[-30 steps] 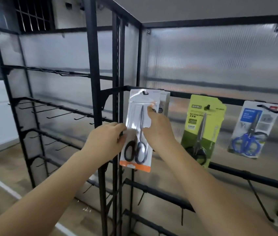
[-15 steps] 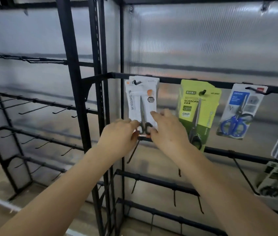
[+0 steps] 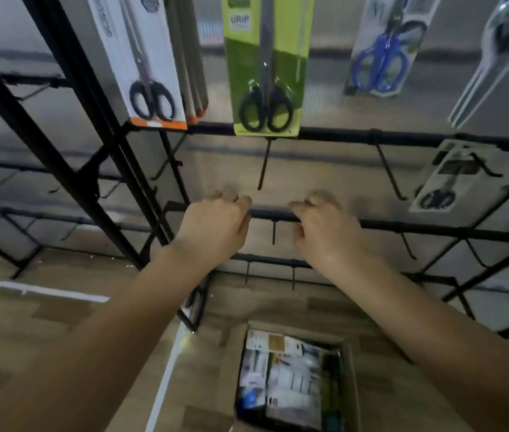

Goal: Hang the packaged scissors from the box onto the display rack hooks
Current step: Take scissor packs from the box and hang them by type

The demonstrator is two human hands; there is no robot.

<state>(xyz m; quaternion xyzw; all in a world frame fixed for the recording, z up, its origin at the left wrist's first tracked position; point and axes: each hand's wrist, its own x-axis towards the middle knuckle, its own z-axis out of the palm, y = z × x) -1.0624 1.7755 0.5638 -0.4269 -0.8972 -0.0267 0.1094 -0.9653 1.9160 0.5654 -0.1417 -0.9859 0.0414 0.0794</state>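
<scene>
A white-and-orange pack of black-handled scissors (image 3: 150, 67) hangs at the upper left of the black rack (image 3: 403, 227), with more packs of the same kind behind it. Beside it hang a green pack (image 3: 267, 73), a blue-handled pack (image 3: 384, 48) and a clear pack (image 3: 502, 51). A grey pack (image 3: 452, 179) hangs one row lower at the right. My left hand (image 3: 215, 229) and my right hand (image 3: 325, 232) hover in front of a lower rail, fingers loosely curled, holding nothing. The cardboard box (image 3: 231, 353) on the floor below holds several packaged scissors.
Bare hooks (image 3: 264, 166) jut from the lower rails around my hands. A second rack (image 3: 3, 213) with bare hooks stands to the left. A white line (image 3: 38, 289) runs across the wooden floor.
Both hands let go of the white-and-orange pack, which stays hanging on its hook, and dropped to the lower rail. My view tilted down, bringing the box into sight.
</scene>
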